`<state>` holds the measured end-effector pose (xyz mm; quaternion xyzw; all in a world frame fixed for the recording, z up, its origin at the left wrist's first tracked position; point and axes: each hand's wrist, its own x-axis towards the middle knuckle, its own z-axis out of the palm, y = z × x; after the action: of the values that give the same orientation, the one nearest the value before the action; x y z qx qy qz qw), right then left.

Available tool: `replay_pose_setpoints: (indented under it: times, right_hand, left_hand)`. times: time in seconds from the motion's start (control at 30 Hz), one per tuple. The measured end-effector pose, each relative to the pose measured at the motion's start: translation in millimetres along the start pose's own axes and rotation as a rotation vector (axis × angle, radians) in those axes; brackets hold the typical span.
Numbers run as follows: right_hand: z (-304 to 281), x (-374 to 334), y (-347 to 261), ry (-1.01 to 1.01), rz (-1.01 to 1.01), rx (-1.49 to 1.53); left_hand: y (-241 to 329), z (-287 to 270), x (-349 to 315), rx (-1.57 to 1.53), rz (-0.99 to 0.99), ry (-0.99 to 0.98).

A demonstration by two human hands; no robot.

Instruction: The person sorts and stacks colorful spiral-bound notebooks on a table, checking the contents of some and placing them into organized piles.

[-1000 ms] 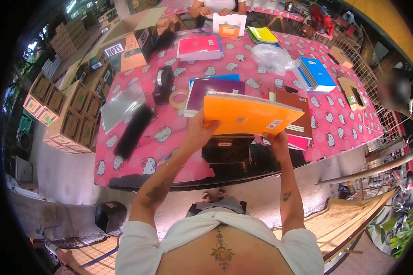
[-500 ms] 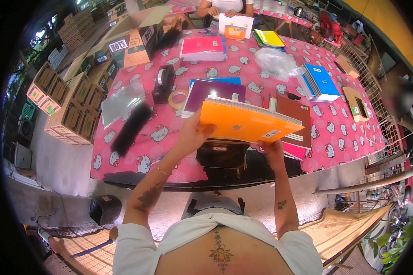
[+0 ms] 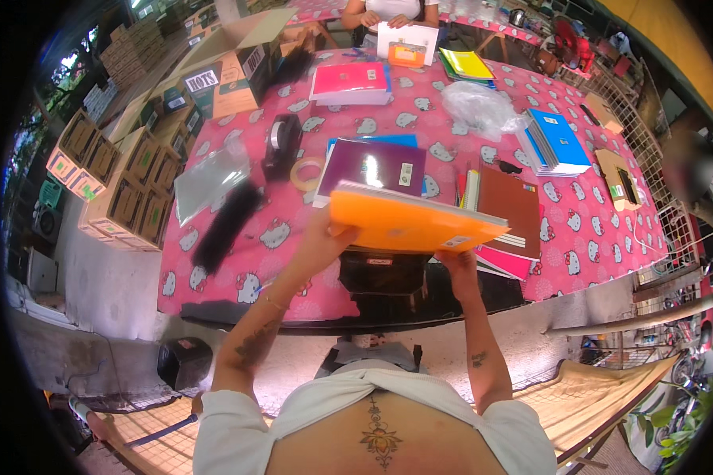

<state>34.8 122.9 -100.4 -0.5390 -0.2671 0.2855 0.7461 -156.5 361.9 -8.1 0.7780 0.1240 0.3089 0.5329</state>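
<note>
An orange spiral notebook (image 3: 416, 223) is held tilted above the near part of the table, its page edges and binding facing away from me. My left hand (image 3: 329, 239) grips its left end, thumb on the cover. My right hand (image 3: 458, 265) grips the lower right corner. Below it stands a dark box-like object (image 3: 380, 271), partly covered. Just beyond lies a purple notebook (image 3: 372, 165), on top of something blue. To the right, a brown notebook (image 3: 513, 207) lies over pink-covered ones (image 3: 505, 264).
Left are a tape roll (image 3: 307, 172), a black tape dispenser (image 3: 282, 147), clear plastic sleeves (image 3: 212, 184) and a black fuzzy strip (image 3: 226, 228). Farther off are pink notebooks (image 3: 350, 82), a plastic bag (image 3: 483, 109) and blue notebooks (image 3: 558, 142). A person (image 3: 390, 11) sits opposite. Cartons (image 3: 127, 190) stand left.
Both hands have brought the orange notebook a little left, and its cover appears flatter. More of the purple and brown notebooks now shows.
</note>
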Motion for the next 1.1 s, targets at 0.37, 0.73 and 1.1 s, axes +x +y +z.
replay_pose_setpoints:
  times: [0.37,0.73,1.1]
  right_hand:
    - [38,8,-15,0.033,-0.153,-0.151]
    - [34,11,40,-0.032,-0.141,-0.069]
    - [151,7,-104,-0.223,-0.893,-1.026]
  left_hand:
    - [-41,5,-38,-0.166,-0.075,0.329]
    - [-123,37,-81,-0.285,-0.167,0.283]
    - [-144,-68,-58,0.77,0.035,0.349]
